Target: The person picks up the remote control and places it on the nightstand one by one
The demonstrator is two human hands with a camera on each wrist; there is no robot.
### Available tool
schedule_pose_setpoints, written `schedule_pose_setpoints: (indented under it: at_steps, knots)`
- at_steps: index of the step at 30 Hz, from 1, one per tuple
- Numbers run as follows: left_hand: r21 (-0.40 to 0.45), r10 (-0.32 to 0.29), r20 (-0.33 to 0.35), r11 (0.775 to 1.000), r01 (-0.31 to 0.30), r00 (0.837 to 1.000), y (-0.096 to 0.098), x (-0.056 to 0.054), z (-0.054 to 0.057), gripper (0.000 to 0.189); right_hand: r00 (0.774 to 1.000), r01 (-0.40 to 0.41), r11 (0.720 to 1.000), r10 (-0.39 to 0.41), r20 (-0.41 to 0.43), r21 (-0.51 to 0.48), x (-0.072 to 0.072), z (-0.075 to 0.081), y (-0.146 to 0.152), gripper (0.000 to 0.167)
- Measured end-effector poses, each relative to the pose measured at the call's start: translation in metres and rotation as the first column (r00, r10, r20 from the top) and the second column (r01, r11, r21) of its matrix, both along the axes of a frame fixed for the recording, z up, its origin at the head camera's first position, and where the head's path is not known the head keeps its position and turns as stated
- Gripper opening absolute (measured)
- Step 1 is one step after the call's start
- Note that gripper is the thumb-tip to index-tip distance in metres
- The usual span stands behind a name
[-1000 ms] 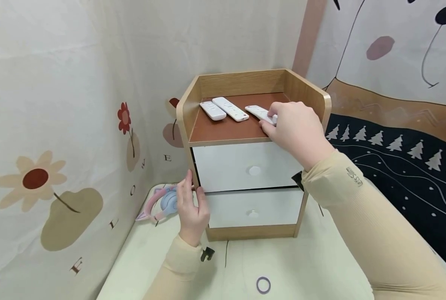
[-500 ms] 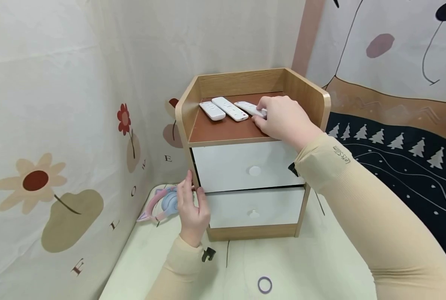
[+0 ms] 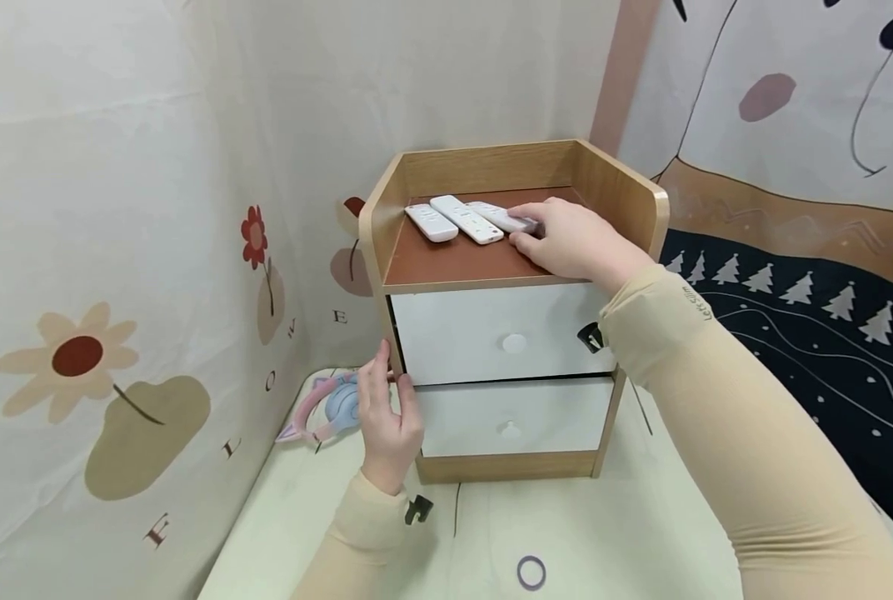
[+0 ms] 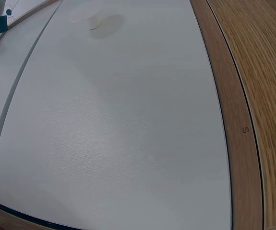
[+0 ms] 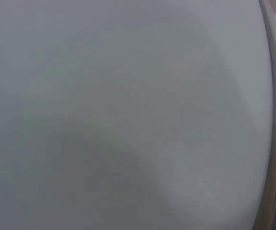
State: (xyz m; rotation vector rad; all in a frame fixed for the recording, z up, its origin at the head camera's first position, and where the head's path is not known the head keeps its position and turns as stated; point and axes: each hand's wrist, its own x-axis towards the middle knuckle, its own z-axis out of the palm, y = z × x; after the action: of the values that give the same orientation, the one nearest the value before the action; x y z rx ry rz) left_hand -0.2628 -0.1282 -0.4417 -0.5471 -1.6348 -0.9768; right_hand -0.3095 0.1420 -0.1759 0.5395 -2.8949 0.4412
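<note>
Three white remote controls lie on the brown top of a small wooden cabinet in the head view. The left remote control and the middle remote control lie side by side. My right hand holds the near end of the right remote control between thumb and fingers, its far end close to the middle one. My left hand rests against the cabinet's left side with fingers extended. The wrist views show mostly the white drawer fronts.
Raised wooden walls border the cabinet top at the back and sides. Two white drawers with round knobs are below. Pink and blue headphones lie behind my left hand, and a purple ring lies in front on the pale surface.
My right hand has moved left with the right remote control, bringing it up beside the middle one. My left hand has stayed at the cabinet's side.
</note>
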Motion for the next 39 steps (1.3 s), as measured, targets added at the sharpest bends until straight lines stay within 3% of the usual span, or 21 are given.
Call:
schedule_pose_setpoints:
  at_steps: [13,31,39]
  knots:
    - [-0.008,0.014,0.005,1.0,-0.013,1.0,0.002,-0.001,0.001,0.061,0.998,-0.004,1.0,0.004,0.056,-0.001,0.003,0.002,0.004,0.06]
    - [-0.012,0.005,0.003,1.0,-0.005,1.0,0.005,0.0,0.004,0.061,1.0,0.006,1.0,-0.007,0.023,0.021,0.009,0.004,0.005,0.059]
    - [-0.006,0.003,0.0,1.0,-0.003,1.0,0.004,0.001,-0.001,0.061,0.999,0.038,0.999,-0.038,0.006,0.015,0.016,-0.001,0.005,0.065]
